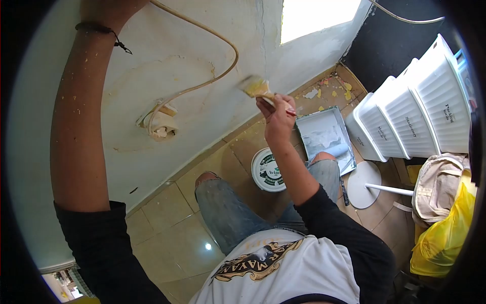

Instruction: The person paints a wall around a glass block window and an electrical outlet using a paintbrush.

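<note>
Right hand (277,121): Fingers close around the handle of a paintbrush, gripping it low by the bristles, a hold that likely gives firm control of the tip.
Paintbrush (260,91): Raised in the right hand above the paint tray, its yellowed bristles angle toward the pale wall (172,55). Motion blurs the tip; whether it touches the surface cannot be told.
Left hand (114,9): Lifted high at far left, above a dark bracelet (93,28). The fingers lie out of view, so how far open they are, and what they hold, cannot be told.
Cable (235,55): It curves across the wall from the upper edge, near the left hand, down to a rough opening (164,133). The hand may be keeping it aside, though no grip shows.
Paint tray (324,121): Smeared with pale paint, it rests on the tiled floor (167,218) beside the right knee (324,157), apparently set there for easy reach by the brush hand.
Tub (260,169): A round white container with a printed top stands between the knees, partly behind the right forearm.
Corner: Yellow and white flakes (348,95) litter the tiles beyond the tray.
Right side: White storage bins (395,109), lettered "Stationery" and "Packing tools," stand near a yellow plastic bag (440,245).
</note>
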